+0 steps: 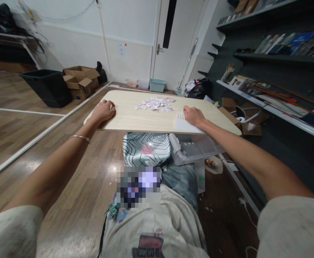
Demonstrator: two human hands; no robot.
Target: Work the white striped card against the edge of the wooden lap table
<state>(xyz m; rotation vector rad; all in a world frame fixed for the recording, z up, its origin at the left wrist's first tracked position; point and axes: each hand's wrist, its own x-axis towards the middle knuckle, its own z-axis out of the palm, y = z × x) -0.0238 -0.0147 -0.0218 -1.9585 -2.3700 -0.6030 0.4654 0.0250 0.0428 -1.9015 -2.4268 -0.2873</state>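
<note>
A low light-wood table [146,118] stands in front of me. My left hand [104,110] lies at the table's left edge with its fingers curled over the rim. My right hand [193,115] rests palm down on the right side, its fingers pressed on a white sheet [182,124]. A pile of small white and pink paper pieces [157,104] lies at the middle of the far half, between and beyond both hands. A thin bracelet [80,138] circles my left wrist.
Under the table sit a patterned cushion [146,147] and a clear plastic box [194,148]. A black bin [48,86] and cardboard boxes [80,81] stand on the floor at left. Dark shelves [275,82] line the right wall. A white door [173,43] is behind.
</note>
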